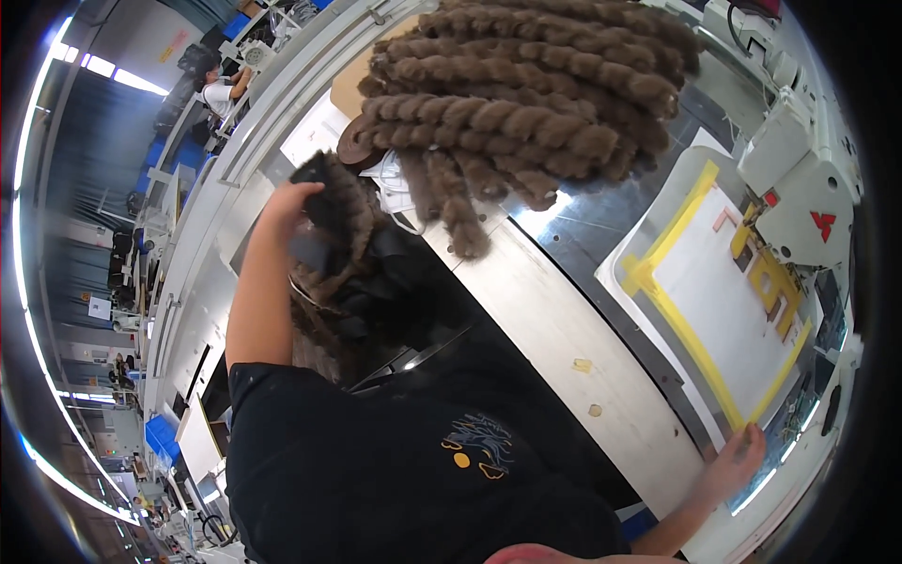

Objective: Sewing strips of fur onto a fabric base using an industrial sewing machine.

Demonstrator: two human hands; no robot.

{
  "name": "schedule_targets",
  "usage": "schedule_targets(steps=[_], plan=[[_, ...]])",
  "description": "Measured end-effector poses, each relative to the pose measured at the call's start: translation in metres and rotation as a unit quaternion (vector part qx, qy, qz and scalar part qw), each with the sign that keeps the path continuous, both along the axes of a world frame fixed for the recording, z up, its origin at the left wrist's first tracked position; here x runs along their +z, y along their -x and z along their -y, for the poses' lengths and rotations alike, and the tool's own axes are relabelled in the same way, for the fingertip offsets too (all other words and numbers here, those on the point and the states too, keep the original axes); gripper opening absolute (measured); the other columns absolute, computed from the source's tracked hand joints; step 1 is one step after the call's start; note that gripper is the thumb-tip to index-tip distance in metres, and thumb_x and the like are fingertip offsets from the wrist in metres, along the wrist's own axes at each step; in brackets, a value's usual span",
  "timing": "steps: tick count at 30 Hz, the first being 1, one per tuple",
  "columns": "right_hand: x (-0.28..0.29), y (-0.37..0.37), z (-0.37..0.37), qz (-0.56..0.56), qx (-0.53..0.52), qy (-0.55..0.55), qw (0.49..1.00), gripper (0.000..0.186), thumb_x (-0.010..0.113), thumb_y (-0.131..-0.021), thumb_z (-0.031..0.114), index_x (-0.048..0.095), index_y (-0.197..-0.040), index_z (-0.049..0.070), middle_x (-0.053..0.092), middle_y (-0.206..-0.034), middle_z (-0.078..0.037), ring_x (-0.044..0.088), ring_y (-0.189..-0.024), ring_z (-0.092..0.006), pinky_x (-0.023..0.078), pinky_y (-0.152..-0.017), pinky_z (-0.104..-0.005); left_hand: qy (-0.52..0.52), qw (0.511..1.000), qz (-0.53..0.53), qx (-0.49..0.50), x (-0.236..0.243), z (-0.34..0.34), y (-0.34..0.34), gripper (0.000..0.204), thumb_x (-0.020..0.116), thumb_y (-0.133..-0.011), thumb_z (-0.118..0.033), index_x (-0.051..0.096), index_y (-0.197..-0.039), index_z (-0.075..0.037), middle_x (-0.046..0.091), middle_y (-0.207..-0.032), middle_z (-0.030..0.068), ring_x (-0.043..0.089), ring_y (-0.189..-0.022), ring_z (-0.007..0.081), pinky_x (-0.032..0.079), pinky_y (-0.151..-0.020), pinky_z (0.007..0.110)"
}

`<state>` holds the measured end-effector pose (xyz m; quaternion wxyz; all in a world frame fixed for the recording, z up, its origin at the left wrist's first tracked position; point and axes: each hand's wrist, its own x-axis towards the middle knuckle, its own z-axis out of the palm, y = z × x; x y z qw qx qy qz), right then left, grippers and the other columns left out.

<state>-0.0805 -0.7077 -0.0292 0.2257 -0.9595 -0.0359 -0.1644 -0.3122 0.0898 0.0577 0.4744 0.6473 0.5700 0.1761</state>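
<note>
My left hand (297, 205) is closed on the upper edge of a brown fur piece with black backing (331, 211). This piece hangs over other dark fabric and fur at the table's left end. On the far right, my right hand (735, 462) is at the near corner of a clear template sheet (707, 296) edged with yellow tape. Its fingers are bent and partly blurred, so I cannot tell whether they grip the sheet or only touch it. The template lies under the head of a white sewing machine (799, 202) and has cut-out shapes at its right side.
Several twisted brown fur strips (526, 85) are heaped across the far side of the table. A brown roll (359, 143) and a white strap (395, 193) lie beside them. The pale table edge (564, 338) runs between my body and the machine. Another person (221, 92) works at far left.
</note>
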Motion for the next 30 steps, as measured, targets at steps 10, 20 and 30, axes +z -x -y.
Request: schedule_targets(steps=[10,20,30], plan=[[0.025,-0.002,-0.006,-0.052,0.014,-0.017,0.998,0.028,0.065,-0.099,0.012,0.066,-0.125,0.001,0.063,-0.131,-0.016,0.061,-0.118,-0.0323,0.048,-0.1,-0.0405,0.019,0.89,0.45,-0.07,0.134,0.072,-0.053,0.029,0.066,-0.092,-0.015,0.068,-0.113,0.006,0.075,-0.101,0.0144,0.075,-0.089,0.0266,0.062,-0.082,0.038],[0.13,0.004,-0.157,0.044,0.344,-0.138,0.928,0.067,0.086,-0.071,0.009,0.061,-0.133,0.001,0.064,-0.13,-0.021,0.062,-0.117,-0.0394,0.05,-0.101,-0.0436,0.153,0.818,0.422,-0.361,0.139,0.304,-0.186,0.045,0.064,-0.09,-0.015,0.061,-0.129,0.006,0.072,-0.111,0.0144,0.072,-0.098,0.0231,0.057,-0.088,0.033],[0.164,0.001,-0.113,0.17,0.282,-0.198,0.923,0.035,0.08,-0.079,0.007,0.072,-0.112,-0.002,0.073,-0.095,-0.014,0.072,-0.083,-0.0263,0.056,-0.074,-0.0312,0.165,0.671,0.482,-0.539,0.08,0.345,-0.249,0.061,0.067,-0.081,-0.016,0.049,-0.137,0.0,0.061,-0.122,0.0091,0.057,-0.113,0.0174,0.043,-0.099,0.031]])
